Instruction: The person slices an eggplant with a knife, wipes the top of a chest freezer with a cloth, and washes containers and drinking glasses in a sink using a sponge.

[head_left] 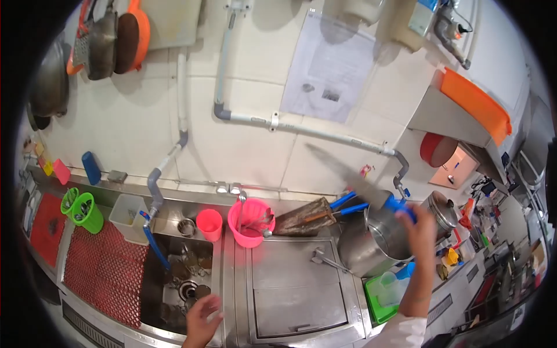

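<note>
My right hand (422, 225) is closed around the blue handle of a large knife (371, 192). Its blade, smeared by motion, points up and left in front of the tiled wall. Just below the blade, a worn knife holder (303, 216) leans at the back of the counter with blue-handled tools in it. A big steel pot (361, 250) stands under my right hand. My left hand (203, 319) is held over the front right edge of the sink (216, 261), fingers apart and nothing in them. Metal utensils lie inside the sink.
A pink basket (246, 236) of utensils and a pink cup (209, 225) stand right of the sink. A metal lid panel (296, 284) lies in the counter's middle. Red matting (104, 275) and green baskets (88, 219) are at left. A green tray (380, 310) is at right.
</note>
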### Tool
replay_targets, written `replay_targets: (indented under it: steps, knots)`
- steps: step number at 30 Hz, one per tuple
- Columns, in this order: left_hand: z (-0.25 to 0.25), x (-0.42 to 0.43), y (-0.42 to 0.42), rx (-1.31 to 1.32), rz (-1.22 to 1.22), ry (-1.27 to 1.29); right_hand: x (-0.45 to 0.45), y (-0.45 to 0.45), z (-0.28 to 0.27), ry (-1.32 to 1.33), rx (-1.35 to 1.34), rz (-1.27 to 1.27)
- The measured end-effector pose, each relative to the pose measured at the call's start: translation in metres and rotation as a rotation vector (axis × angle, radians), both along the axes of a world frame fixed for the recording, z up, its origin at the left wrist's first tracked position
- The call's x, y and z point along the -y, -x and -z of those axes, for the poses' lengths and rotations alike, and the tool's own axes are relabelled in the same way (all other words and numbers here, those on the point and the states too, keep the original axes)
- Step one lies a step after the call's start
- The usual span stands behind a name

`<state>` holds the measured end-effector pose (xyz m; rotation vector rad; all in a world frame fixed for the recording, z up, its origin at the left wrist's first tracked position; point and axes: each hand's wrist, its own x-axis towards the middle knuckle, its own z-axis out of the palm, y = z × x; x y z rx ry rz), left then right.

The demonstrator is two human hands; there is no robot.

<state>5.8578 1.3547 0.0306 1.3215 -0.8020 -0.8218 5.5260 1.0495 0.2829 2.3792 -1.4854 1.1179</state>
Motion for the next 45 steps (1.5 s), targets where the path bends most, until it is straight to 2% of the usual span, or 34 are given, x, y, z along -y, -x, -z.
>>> replay_targets:
  steps: [1,2,3,5,8,11,14,20,26,29,32,34,36,37,39,41,45]
  knots:
    - [-0.015,0.015,0.003,0.019,0.075,0.045,-0.018,0.000,0.023,-0.227,0.140,-0.128]
    - [-0.030,0.030,0.007,-0.098,0.129,0.101,-0.034,-0.008,0.057,-0.479,0.427,-0.221]
    - [-0.045,0.044,0.012,-0.221,0.177,0.152,-0.055,-0.019,0.084,-0.454,0.366,-0.357]
    - [-0.070,0.061,0.020,-0.206,0.247,0.261,-0.094,-0.048,0.132,-0.546,0.474,-0.490]
    - [-0.069,0.064,0.021,-0.262,0.156,0.315,-0.137,-0.082,0.178,-0.811,0.574,-0.522]
    - [-0.059,0.059,0.020,-0.248,-0.017,0.307,-0.157,-0.091,0.202,-0.903,0.565,-0.532]
    - [-0.049,0.050,0.011,-0.260,-0.071,0.228,-0.161,-0.094,0.204,-0.956,0.588,-0.594]
    - [-0.058,0.046,0.009,-0.255,-0.101,0.279,-0.156,-0.099,0.206,-0.972,0.573,-0.626]
    - [-0.059,0.046,0.013,-0.365,-0.117,0.250,-0.155,-0.103,0.206,-0.884,0.546,-0.587]
    - [-0.050,0.047,0.017,-0.430,-0.120,0.291,-0.148,-0.104,0.214,-0.756,0.558,-0.559]
    - [-0.053,0.043,0.021,-0.386,-0.144,0.208,-0.118,-0.085,0.198,-0.566,0.431,-0.369]
    - [-0.045,0.038,0.020,-0.371,-0.140,0.151,-0.068,-0.057,0.178,-0.249,0.417,-0.238]
    - [-0.030,0.033,0.017,-0.386,-0.176,0.113,-0.015,-0.020,0.134,0.094,0.209,-0.030]
    - [-0.025,0.031,0.018,-0.407,-0.190,0.098,0.001,-0.008,0.103,-0.044,0.154,0.121]
    - [-0.017,0.025,0.018,-0.441,-0.235,0.064,0.055,0.015,0.076,0.198,-0.094,0.246]
    - [-0.008,0.022,0.019,-0.450,-0.238,0.041,0.111,0.033,0.068,0.313,-0.309,0.268]
    - [-0.002,0.026,0.023,-0.453,-0.292,-0.034,0.178,0.033,0.068,0.165,-0.601,0.287]
